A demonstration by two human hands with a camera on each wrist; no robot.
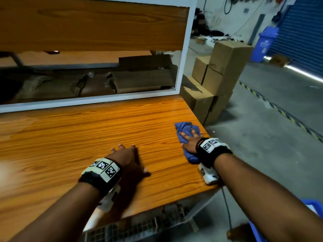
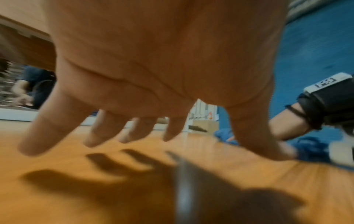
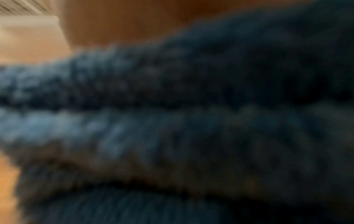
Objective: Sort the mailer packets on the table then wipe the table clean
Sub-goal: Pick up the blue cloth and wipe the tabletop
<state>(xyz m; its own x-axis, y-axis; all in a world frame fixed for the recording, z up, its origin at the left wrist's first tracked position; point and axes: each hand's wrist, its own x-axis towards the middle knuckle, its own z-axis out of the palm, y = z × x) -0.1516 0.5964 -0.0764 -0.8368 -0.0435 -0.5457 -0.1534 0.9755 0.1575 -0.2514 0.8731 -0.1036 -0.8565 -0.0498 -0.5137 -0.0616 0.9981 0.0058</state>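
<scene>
A crumpled blue cloth lies near the right edge of the orange wooden table. My right hand presses flat on the cloth with its fingers spread. The right wrist view is filled by the blurred blue cloth. My left hand is over the table near the front edge, fingers spread and holding nothing. In the left wrist view the left hand hovers just above the wood, with its shadow below. No mailer packets show on the tabletop.
A white-framed shelf with wooden boards stands along the table's back; flattened cardboard lies behind it. Stacked cardboard boxes stand on the floor right of the table. A blue bin is farther back. A blue crate sits at the bottom right.
</scene>
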